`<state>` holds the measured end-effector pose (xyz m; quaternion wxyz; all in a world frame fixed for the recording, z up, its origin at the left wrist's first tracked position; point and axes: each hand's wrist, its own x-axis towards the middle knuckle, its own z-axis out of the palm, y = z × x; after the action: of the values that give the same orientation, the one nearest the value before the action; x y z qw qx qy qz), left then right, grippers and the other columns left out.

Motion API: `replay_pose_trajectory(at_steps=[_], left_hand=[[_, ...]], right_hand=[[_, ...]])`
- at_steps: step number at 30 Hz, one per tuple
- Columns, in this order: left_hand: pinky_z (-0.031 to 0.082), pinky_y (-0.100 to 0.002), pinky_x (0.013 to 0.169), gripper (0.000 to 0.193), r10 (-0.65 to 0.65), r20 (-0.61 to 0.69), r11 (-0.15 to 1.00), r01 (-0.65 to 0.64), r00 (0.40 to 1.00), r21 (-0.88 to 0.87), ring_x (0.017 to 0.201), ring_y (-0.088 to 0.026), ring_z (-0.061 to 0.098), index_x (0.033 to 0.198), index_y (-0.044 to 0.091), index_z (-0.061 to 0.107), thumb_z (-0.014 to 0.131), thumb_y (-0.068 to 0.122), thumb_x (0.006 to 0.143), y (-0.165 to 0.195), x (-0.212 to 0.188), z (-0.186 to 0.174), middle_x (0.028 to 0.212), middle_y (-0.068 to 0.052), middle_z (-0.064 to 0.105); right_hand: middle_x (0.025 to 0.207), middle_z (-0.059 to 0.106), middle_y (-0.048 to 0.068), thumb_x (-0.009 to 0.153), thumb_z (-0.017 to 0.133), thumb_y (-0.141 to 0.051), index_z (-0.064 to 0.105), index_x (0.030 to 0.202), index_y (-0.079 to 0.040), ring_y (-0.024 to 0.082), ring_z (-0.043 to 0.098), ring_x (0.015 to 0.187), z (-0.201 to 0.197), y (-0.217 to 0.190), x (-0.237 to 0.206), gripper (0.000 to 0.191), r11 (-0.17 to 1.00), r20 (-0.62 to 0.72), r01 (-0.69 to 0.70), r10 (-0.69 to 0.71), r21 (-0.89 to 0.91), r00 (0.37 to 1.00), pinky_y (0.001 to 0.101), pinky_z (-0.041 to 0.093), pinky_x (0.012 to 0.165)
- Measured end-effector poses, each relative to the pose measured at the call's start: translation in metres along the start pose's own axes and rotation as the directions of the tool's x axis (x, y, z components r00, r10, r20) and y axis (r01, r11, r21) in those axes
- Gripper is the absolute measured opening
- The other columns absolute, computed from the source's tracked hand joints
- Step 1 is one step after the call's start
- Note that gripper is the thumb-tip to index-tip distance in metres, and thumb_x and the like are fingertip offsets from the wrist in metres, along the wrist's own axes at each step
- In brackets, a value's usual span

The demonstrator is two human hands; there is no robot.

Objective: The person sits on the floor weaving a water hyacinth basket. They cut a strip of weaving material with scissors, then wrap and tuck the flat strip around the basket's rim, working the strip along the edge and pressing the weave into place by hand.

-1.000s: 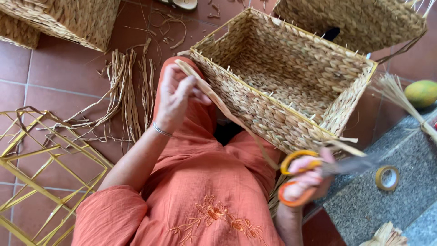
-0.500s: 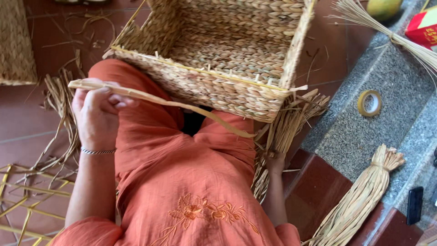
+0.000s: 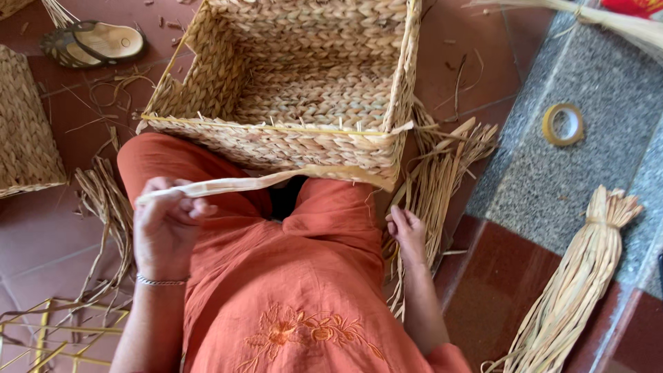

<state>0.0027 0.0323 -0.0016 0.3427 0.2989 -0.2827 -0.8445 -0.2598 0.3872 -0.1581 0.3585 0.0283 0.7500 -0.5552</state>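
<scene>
Across the lap, below the woven basket [image 3: 304,90], the left hand [image 3: 166,224] pinches a flat, pale fibre strip [image 3: 242,184] that looks light, limp and easily creased, best held near its end, while the right hand [image 3: 407,235] reaches loosely-curled into loose straw strands [image 3: 442,166].

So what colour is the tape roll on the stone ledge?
Yellow: the tape roll shows best in the head view.

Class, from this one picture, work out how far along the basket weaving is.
Done: the woven basket has full walls and base. In hand: the left hand pinches a flat fibre strip running to the near rim; the right hand reaches into loose straw. Left: short ends poke out along the rim, untrimmed.
</scene>
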Motion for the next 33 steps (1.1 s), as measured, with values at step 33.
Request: replay_pose_trajectory(at_steps=[33], left_hand=[[0.062, -0.032, 0.07, 0.024, -0.456, -0.147, 0.525, 0.398, 0.878, 0.752, 0.077, -0.02, 0.074, 0.111, -0.008, 0.073, 0.072, 0.0, 0.088, -0.043, -0.009, -0.085, 0.095, -0.014, 0.077]], right_hand=[[0.088, 0.075, 0.013, 0.101, 0.072, -0.022, 0.075, 0.103, -0.001, 0.011, 0.062, 0.063, -0.033, -0.106, 0.047, 0.022, 0.669, -0.452, 0.529, -0.309, 0.522, 0.837, 0.0262, 0.049, 0.057]])
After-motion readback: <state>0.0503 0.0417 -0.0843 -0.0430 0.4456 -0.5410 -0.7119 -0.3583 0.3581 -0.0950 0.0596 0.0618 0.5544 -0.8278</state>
